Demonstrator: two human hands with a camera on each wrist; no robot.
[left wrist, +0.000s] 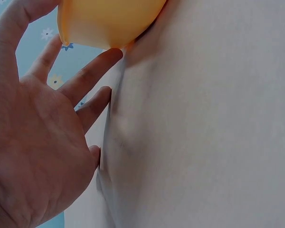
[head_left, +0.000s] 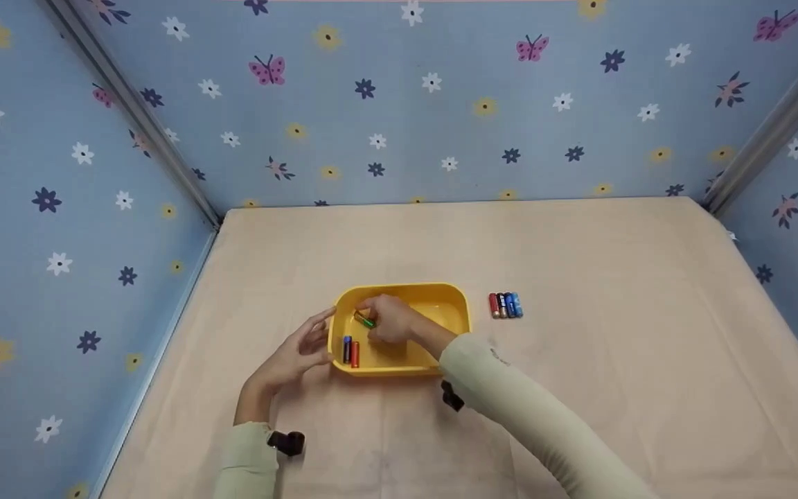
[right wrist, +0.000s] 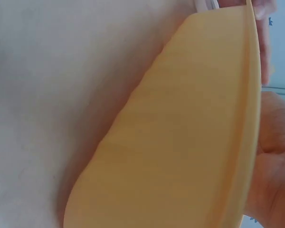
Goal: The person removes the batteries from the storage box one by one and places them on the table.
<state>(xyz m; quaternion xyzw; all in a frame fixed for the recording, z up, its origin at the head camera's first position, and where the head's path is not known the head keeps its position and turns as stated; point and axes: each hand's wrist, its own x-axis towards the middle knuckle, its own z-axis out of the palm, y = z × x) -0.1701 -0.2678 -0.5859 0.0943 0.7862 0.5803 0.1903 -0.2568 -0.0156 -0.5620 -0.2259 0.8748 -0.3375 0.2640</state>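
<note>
A yellow plastic tray (head_left: pixel 444 315) sits on the cloth-covered table. My right hand (head_left: pixel 393 320) reaches over its near rim and pinches a green battery (head_left: pixel 365 320) inside, toward the left end. By the tray's near left corner lie a dark battery (head_left: pixel 347 350) with a blue end and a red battery (head_left: pixel 355 355), side by side. At the left end of the tray my left hand (head_left: pixel 294 359) has its fingers spread, the tips at the outer wall and rim. The tray's side wall (right wrist: pixel 171 118) hides the right fingers in the right wrist view.
Right of the tray, several batteries (head_left: pixel 506 305) in red, dark and blue stand in a neat row on the beige cloth (head_left: pixel 614 312). Blue flowered panels (head_left: pixel 433 104) rise behind and at both sides, joined by grey posts (head_left: pixel 139 114).
</note>
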